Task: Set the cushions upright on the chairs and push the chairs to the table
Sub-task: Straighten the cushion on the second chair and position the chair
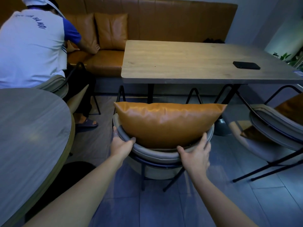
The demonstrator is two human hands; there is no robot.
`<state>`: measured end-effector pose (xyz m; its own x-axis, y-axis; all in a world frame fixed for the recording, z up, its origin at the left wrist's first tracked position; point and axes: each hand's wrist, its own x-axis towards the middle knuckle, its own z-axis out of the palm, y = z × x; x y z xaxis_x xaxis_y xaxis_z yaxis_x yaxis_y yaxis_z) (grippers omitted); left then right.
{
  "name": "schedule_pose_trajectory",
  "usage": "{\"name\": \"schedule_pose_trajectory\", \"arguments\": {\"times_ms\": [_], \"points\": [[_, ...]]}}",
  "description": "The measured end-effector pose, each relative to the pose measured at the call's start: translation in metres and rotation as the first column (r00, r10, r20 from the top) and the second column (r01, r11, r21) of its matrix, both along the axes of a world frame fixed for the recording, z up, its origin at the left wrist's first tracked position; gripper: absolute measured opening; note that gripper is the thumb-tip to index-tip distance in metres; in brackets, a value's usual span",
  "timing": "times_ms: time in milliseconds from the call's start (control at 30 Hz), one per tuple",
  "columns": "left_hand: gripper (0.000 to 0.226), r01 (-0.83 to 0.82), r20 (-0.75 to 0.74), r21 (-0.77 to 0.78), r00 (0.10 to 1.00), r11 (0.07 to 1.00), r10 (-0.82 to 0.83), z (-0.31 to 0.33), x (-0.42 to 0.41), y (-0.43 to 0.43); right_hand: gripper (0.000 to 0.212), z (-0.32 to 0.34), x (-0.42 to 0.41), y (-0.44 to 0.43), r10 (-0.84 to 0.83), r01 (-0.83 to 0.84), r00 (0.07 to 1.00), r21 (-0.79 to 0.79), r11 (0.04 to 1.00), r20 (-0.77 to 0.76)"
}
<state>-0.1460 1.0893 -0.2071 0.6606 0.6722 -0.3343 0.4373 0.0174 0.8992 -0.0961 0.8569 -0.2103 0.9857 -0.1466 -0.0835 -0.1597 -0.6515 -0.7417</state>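
An orange leather cushion [165, 122] stands upright against the curved grey backrest of a chair [155, 154] just in front of me. The chair faces the rectangular wooden table [188, 63], with its seat partly under the near edge. My left hand [121, 145] grips the left side of the backrest rim. On the right side of the rim rests my right hand [196, 156], its fingers spread over the top. A second grey chair [275, 133] at the right holds another orange cushion [291, 107], mostly cut off by the frame edge.
A round grey table [29, 128] fills the left foreground. Another person in a white and blue shirt [31, 45] leans over the orange bench sofa [105, 58] with two cushions. A black phone [246, 65] lies on the wooden table. Tiled floor lies below.
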Motion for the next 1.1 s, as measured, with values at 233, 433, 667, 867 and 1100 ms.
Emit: {"name": "schedule_pose_trajectory", "arguments": {"times_ms": [233,433,667,867,1100], "points": [[0.106,0.063,-0.054,-0.050,0.996,0.997,-0.066,-0.002,0.000,0.010,0.036,-0.004,-0.018,0.019,0.769,-0.545,0.612,-0.606,0.580,0.186],[0.097,0.097,-0.046,-0.096,0.994,0.991,-0.102,-0.007,0.002,0.022,0.036,0.006,-0.008,0.041,0.817,-0.652,0.563,-0.674,0.346,-0.125],[0.099,0.131,-0.028,-0.065,0.991,0.989,-0.133,-0.012,0.003,0.024,0.032,0.011,-0.007,0.043,0.798,-0.628,0.581,-0.711,0.315,-0.161],[0.097,0.134,-0.030,-0.035,0.990,0.990,-0.135,-0.018,0.005,0.021,0.031,0.019,-0.004,0.042,0.805,-0.656,0.554,-0.707,0.264,-0.213],[0.096,0.115,-0.025,-0.023,0.993,0.993,-0.115,-0.024,0.006,0.020,0.039,0.020,0.007,0.044,0.830,-0.686,0.497,-0.700,0.197,-0.252]]}}
